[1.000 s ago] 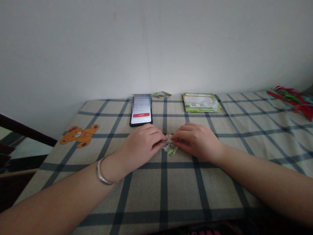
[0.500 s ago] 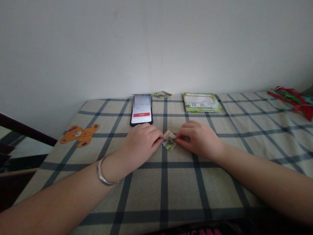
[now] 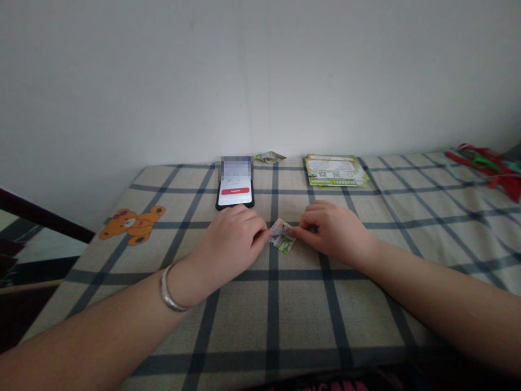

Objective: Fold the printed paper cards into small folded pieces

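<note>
A small, diamond-shaped piece of folded printed paper, white and green, lies at the middle of the checked cloth. My left hand pinches its left corner between thumb and fingers; a silver bangle circles that wrist. On the other side, my right hand has its thumb at the paper's right corner, the fingers curled above it. The right fingertips are partly hidden, so how firmly they grip is hard to see. Both forearms rest close to the cloth.
Just beyond my left hand lies a phone with a lit screen. Against the wall are another folded paper and a stack of printed leaflets. Red and green ribbons sit far right. A bear picture marks the cloth's left side.
The paper has turned slightly and more of its face shows. My right thumb has shifted onto its right corner, with the index finger lifted a little away. My left hand has barely moved.
</note>
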`<state>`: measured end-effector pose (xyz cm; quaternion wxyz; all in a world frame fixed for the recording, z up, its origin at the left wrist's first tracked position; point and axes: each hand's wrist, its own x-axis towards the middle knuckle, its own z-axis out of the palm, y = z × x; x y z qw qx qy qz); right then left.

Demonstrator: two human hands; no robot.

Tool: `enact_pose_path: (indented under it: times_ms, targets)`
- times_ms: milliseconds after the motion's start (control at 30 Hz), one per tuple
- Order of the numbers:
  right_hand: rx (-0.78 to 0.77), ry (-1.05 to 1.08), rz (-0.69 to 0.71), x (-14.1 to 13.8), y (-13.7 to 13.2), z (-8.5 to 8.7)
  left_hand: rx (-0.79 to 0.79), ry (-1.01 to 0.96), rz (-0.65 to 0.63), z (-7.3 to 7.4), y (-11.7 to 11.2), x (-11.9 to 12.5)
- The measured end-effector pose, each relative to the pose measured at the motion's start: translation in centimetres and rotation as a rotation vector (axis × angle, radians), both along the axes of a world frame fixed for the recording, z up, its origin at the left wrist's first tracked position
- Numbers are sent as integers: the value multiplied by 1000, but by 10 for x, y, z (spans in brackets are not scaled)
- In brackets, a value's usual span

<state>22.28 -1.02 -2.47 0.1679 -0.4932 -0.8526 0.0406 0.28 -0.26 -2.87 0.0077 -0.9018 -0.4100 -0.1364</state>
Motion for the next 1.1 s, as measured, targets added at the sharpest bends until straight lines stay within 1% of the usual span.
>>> enact_pose_path:
  times_ms: [200,433,633,800,1000,1100]
  targets:
    - [-19,28,-35,-3,4,-2,-59,-20,27,-1,-1,3]
    - [-48,20,-56,-6,8,-5,-6,43,22,-2,1,5]
    - [-76,46,-89,-6,9,-6,-10,28,32,-2,2,6]
    - [-76,101,-37,-6,10,-7,-4,13,19,-3,2,6]
    - [-89,139,-40,-6,8,-8,-26,-50,39,-6,3,5]
    - [-73,147,5,-6,9,-8,-31,-96,6,-7,4,5]
